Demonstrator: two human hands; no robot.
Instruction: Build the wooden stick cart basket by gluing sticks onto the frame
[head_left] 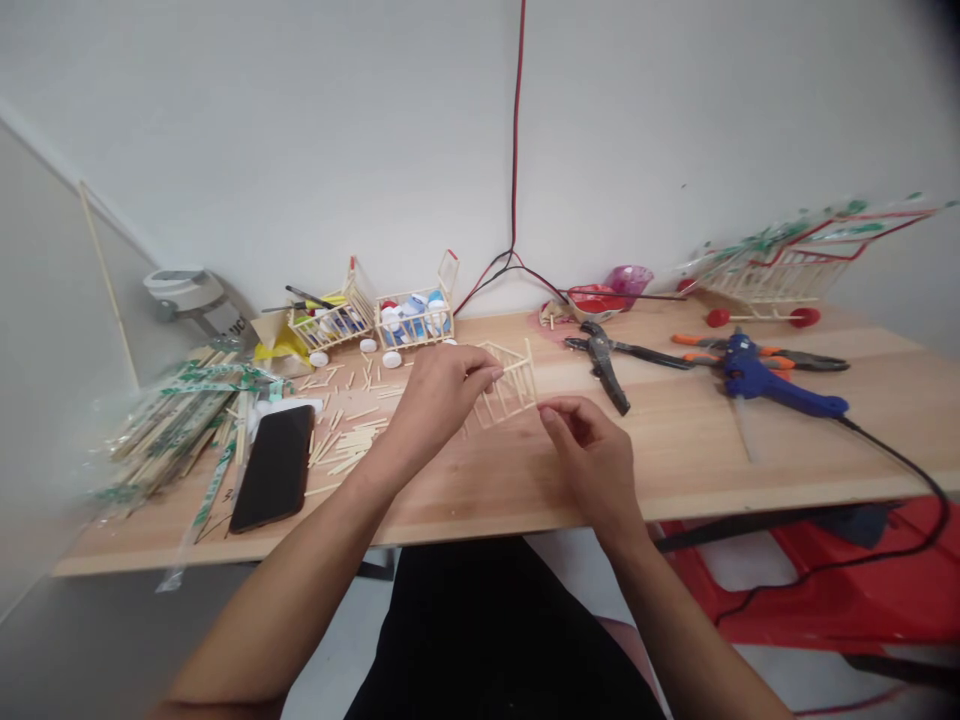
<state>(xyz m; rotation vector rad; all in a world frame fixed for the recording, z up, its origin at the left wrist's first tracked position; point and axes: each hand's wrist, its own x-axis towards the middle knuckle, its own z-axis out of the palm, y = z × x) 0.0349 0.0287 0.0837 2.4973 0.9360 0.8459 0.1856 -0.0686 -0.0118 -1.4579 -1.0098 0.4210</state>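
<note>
A small openwork frame of thin wooden sticks is held above the middle of the table. My left hand is closed at the frame's upper left, thumb and forefinger pinched together; part of the frame is hidden behind it. My right hand pinches the frame's lower right corner between thumb and forefinger. Short cut sticks lie scattered to the left of my left hand. Behind it stand two little stick-built carts, one holding pens and one filled with blue and white caps.
A black phone and bundled sticks in plastic lie at left. Locking pliers, a blue glue gun and orange-handled pliers lie at right. A larger red-wheeled cart stands behind. The glue gun's cord hangs over the front edge.
</note>
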